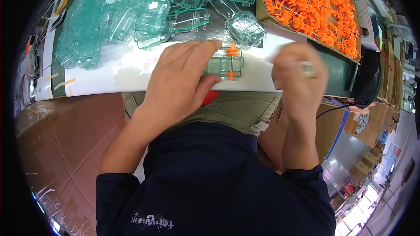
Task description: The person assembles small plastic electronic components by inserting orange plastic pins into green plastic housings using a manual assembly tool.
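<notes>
My left hand [179, 74] is closed on a clear green plastic toy car body [214, 66] at the table's front edge, thumb on its near side and fingers over its far side. Across the right end of this body lies a thin metal axle [232, 64] with an orange wheel piece at each end. To the right, apart from the body, my right hand [299, 67] is curled and blurred by motion. Its fingertips are smeared, so what they hold, if anything, I cannot make out. A small pale thing [307, 68] shows on its fingers.
Many clear green plastic bodies [118, 11] are heaped at the far left and middle. One clear body [246, 29] lies just beyond my work. A cardboard box [313, 38] of orange wheel pieces stands at the far right. A black bag [367, 78] hangs by the table's right edge.
</notes>
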{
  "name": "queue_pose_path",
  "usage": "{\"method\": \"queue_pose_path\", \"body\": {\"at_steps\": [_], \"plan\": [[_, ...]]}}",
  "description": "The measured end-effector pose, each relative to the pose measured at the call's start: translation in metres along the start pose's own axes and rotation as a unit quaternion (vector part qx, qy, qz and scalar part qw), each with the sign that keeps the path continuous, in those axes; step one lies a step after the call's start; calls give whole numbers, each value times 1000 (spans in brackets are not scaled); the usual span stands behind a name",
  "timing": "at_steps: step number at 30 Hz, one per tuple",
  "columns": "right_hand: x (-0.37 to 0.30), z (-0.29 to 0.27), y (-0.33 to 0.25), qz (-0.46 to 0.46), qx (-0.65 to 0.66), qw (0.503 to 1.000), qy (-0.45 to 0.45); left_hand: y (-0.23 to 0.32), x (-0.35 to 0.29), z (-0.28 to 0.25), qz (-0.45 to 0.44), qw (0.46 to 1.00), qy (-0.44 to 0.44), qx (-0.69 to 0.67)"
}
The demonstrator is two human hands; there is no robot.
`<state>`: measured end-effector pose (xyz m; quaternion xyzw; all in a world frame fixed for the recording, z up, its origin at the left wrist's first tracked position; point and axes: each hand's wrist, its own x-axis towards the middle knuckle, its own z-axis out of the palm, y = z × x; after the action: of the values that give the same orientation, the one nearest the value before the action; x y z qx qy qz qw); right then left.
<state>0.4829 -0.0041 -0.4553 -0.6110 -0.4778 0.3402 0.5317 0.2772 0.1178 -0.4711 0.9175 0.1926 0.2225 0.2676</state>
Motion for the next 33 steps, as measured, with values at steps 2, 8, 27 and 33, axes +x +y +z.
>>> {"method": "queue_pose_path", "body": {"at_steps": [2,8,27,33], "plan": [[6,-6,7,-88,408,908,22,0,3,-1,13,1000,2,10],[13,38,-34,-23,-172,985,9,-1,1,-1,-15,1000,6,8],[-10,-26,-29,255,167,951,53,25,36,-28,68,996,32,43],[-26,-16,-17,313,69,945,63,-14,188,-90,28,981,39,191]]}}
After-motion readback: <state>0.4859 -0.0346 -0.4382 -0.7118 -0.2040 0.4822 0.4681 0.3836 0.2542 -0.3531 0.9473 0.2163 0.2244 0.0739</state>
